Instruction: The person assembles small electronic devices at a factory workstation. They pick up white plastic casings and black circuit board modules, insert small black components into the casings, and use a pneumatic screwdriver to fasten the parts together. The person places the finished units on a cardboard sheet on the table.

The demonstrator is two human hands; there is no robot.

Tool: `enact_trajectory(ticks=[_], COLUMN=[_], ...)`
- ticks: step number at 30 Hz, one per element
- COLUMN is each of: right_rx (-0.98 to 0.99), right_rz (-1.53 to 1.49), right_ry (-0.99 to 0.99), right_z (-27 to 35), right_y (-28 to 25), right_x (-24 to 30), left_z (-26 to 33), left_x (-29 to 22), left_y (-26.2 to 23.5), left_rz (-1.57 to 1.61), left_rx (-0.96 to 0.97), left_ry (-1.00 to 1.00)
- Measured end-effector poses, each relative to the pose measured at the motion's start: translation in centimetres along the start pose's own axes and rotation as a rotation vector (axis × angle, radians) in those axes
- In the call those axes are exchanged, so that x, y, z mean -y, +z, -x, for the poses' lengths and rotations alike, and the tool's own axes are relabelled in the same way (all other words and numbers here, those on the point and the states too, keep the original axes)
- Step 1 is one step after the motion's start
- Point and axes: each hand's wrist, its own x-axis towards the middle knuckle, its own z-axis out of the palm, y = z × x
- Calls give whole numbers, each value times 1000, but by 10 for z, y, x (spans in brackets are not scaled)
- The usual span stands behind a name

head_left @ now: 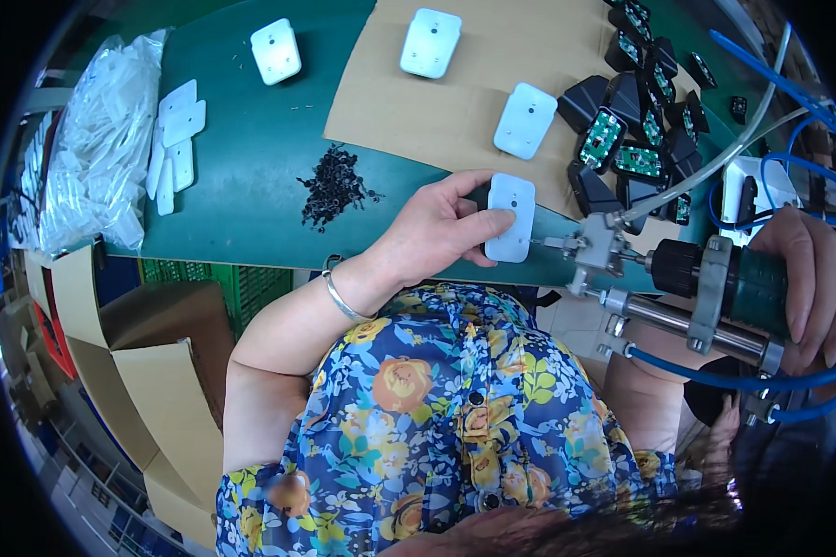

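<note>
My left hand (441,227) pinches a white rounded plastic cover (521,200) at the table's near edge, thumb on its face and fingers behind. My right hand (808,278) is wrapped around the dark green body of a power screwdriver (752,286), which lies sideways. Its metal nose block (601,246) points left, and the thin tip reaches the right edge of the held cover; whether they touch I cannot tell. A clear hose (715,153) runs up from the block. Three more white covers (526,121) lie beyond my hands.
Black housings with green circuit boards (604,139) crowd the right of a cardboard sheet (390,93). Small black pieces (334,190) form a pile on the green table. A plastic bag of white parts (107,139) and loose white plates (181,130) lie left. Blue hoses (790,84) hang at right.
</note>
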Motion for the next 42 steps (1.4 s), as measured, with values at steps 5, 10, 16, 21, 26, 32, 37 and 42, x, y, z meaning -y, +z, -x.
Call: enact_trajectory(ticks=[5,10,16,21,26,32,37,42], right_rx=[-11,-12,-29,1,31,12,-1,-3], right_rz=[18,0,-9,-22,-39,-6,9,12], right_ry=[-12,-19,-14,22,17,-13,-17,-24], right_z=[0,-1,-2,5,9,2,3,3], right_y=[1,-3,-5,5,7,4,5,6], right_x=[7,3,-5,-20,-25,2,8,6], left_z=[-3,0,-1,3,0,-4,-4,-4], left_x=[-4,-5,-3,3,12,7,4,3], left_y=[5,7,12,-13,-6,5,6,8], left_rz=[25,26,106,-67,26,102,78,66], left_rx=[30,28,-17,-134,-71,44,88,112], left_ry=[-11,-5,-1,135,51,12,18,33])
